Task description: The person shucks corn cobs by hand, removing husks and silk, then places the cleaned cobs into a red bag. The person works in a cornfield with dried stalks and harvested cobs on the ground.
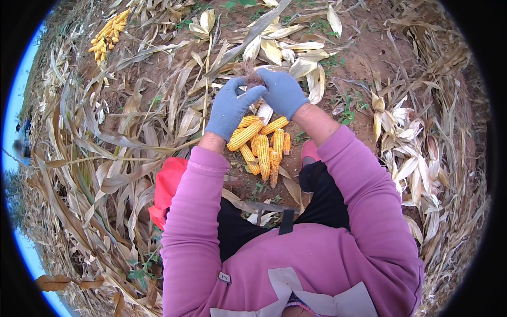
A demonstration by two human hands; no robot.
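Both my hands wear blue-grey gloves and meet in front of me over a small heap of bare yellow corn cobs (263, 153) on the ground. My left hand (231, 107) and my right hand (284, 93) are closed around what looks like an ear of corn. Its brown silk (254, 78) sticks out between my thumbs and fingers. Below my fingers a pale strip of husk (265, 112) shows; the gloves hide most of the ear.
Pale stripped husks (301, 53) lie beyond my hands, with another husk pile (409, 142) at the right. Dry corn stalks (113, 137) cover the left side. More yellow cobs (110, 34) lie at the far left. A red bag-like thing (168, 185) sits beside my left arm.
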